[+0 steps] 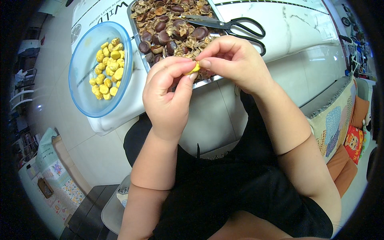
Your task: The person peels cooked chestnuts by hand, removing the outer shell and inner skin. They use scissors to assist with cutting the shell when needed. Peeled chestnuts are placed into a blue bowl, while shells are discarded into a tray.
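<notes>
While a couple dozen or so yellow peeled chestnuts (115, 55) sit in the clear bowl (83, 72) on the left of the counter (276, 24), the job looks only part done. Next along, left hand (168, 90) has thumb + fingertips pinched on one yellow chestnut (193, 70), held btwn both hands; can't tell if it's fully clean b/c fingers cover most of it. Metal tray (209, 81), just beyond, has plenty of brown chestnuts (164, 38) left, mixed w/ loose shells (144, 14); exact no. unclear, as shells hide some. Right hand (240, 60) pinches the same pc. from its right side. Scissors (227, 25) lie unheld, blades over tray, handles pointing right.
</notes>
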A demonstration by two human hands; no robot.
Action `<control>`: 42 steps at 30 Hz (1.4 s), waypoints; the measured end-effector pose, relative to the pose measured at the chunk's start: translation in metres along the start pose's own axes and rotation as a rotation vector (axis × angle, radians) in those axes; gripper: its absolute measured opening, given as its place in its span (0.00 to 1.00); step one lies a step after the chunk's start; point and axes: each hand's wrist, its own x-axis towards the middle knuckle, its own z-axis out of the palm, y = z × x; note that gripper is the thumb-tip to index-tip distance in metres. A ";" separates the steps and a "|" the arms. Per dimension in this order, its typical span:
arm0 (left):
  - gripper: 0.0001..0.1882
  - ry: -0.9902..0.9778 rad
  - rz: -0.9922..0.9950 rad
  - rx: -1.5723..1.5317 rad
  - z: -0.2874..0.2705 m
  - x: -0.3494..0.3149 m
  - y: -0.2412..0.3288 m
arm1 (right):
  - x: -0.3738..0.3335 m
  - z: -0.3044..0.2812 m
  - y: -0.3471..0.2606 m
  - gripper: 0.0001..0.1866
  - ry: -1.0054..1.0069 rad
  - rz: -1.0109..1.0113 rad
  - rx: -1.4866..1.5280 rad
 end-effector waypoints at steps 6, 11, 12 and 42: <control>0.09 -0.020 0.047 0.175 -0.004 0.000 0.000 | -0.002 -0.001 -0.003 0.05 0.051 -0.001 -0.033; 0.10 -0.006 0.238 0.444 -0.002 0.003 0.003 | -0.006 0.004 -0.004 0.06 0.115 -0.142 -0.462; 0.10 -0.008 0.272 0.463 -0.001 0.004 0.002 | -0.006 0.005 -0.005 0.06 0.120 -0.146 -0.512; 0.10 -0.010 -0.222 -0.187 -0.003 0.000 -0.001 | -0.004 0.004 -0.004 0.07 0.168 -0.288 -0.518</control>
